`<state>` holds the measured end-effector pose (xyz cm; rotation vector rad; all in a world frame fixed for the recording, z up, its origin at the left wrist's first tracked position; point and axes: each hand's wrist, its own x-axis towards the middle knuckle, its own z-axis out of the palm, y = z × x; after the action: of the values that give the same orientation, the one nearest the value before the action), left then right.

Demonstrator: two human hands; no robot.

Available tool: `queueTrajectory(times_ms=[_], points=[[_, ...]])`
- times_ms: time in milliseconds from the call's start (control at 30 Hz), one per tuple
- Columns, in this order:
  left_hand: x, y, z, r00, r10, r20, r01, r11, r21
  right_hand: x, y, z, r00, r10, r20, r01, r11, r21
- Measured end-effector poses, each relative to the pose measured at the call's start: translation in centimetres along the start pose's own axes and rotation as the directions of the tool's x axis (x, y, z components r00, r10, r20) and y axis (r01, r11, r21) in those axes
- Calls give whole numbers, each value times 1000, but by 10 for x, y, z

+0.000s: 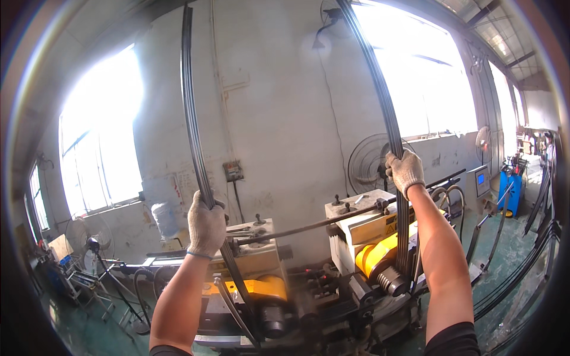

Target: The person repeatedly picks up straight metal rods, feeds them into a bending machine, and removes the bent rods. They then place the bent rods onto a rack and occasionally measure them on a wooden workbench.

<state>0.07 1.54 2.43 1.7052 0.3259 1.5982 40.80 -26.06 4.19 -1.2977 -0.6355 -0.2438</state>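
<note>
My left hand (206,224), in a pale knit glove, is closed round a bundle of long dark metal bars (193,118). That bundle leans up and to the left, its lower part running down beside a yellow machine arm (267,288). Higher up on the right, my gloved right hand (406,171) grips a second upright length of dark bars (380,83). Its lower end passes next to another yellow arm (380,252) and a ridged dark cylinder (392,280). I cannot tell whether the two lengths join below. A horizontal rod (309,224) crosses between them.
Behind the machine, a round fan (359,166) stands against the pale wall. Farther right are a control box (481,181) with a small screen and a blue unit (510,194). Curved dark bars (516,288) hang at the right. A tripod-like stand (110,270) is at the left.
</note>
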Motion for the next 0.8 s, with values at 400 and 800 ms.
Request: queueTrajectory(times_ms=[400,800], points=[[-44,-13,-17,999,12,46,-26,950,311,-7,73,-36,998,-69,-6,67,984,-163],[-47,0,-19,983,-181,26,153,891,428,-47,87,-56,959,-278,-62,179,756,-629]])
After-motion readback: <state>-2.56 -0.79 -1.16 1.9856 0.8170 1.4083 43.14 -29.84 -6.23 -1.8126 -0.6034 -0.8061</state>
